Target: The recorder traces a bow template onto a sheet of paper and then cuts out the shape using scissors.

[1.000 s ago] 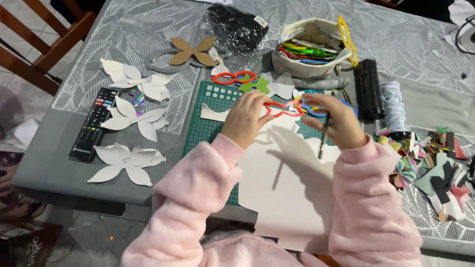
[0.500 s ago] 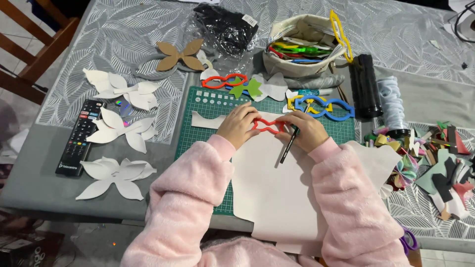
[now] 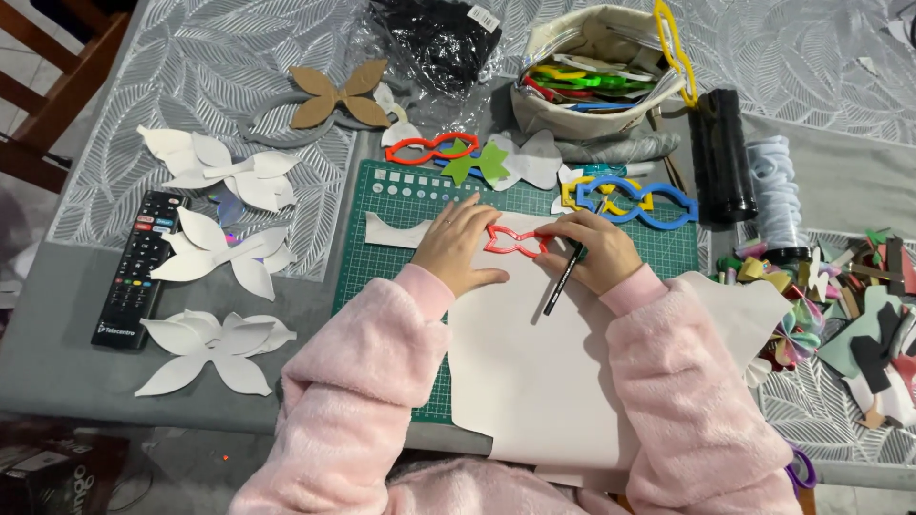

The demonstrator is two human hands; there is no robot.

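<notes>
Since the earlier frame both hands have come down and pressed the red bow-shaped template (image 3: pixel 512 241) flat on the white sheet (image 3: pixel 534 372), in the middle of the frame. The left hand (image 3: pixel 460 246) lies open with its fingers (image 3: pixel 466 212) holding the template's left end, and the right hand (image 3: pixel 592 250) touches the right end while gripping one black pen (image 3: pixel 561 282). The template's long axis runs left to right between the hands, equally near both; one more red template (image 3: pixel 431 148) and one blue template (image 3: pixel 637 202) lie above on the surface (image 3: pixel 76 315), on and just past the green cutting mat (image 3: pixel 382 257).
</notes>
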